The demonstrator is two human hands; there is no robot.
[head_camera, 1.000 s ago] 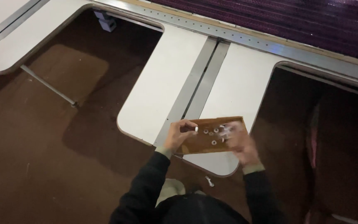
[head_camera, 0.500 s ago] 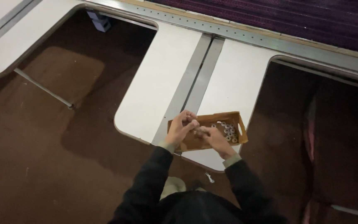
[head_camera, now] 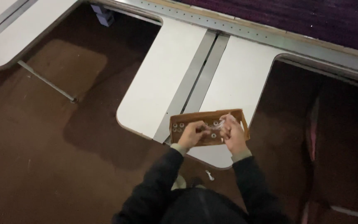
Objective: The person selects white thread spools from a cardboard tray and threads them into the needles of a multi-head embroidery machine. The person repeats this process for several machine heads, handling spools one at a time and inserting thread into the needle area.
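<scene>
Head camera looks straight down on your two hands, both over a shallow brown cardboard tray [head_camera: 245, 120] that sits at the near end of a white table [head_camera: 162, 91]. Your left hand [head_camera: 192, 135] is curled, fingers drawn together over the middle of the tray, seemingly pinching one of the small round pieces [head_camera: 178, 127], though the picture is too small to tell whether it truly grips anything. Your right hand [head_camera: 232, 135] is closed around a crinkled bit of clear wrapping [head_camera: 225, 120], held just above the tray's right half. More of the little round pieces lie in rows on the tray floor, mostly toward its left end.

A grey metal strip [head_camera: 195, 83] runs down the table beside the tray. Below the table edge, a small white scrap [head_camera: 209, 175] lies on the brown floor [head_camera: 42, 157] near your feet.

The tray rests close to the table's rounded edge, so a push toward you could tip it off and scatter the pieces. They are tiny and light, and a loose pinch could let one roll away.
</scene>
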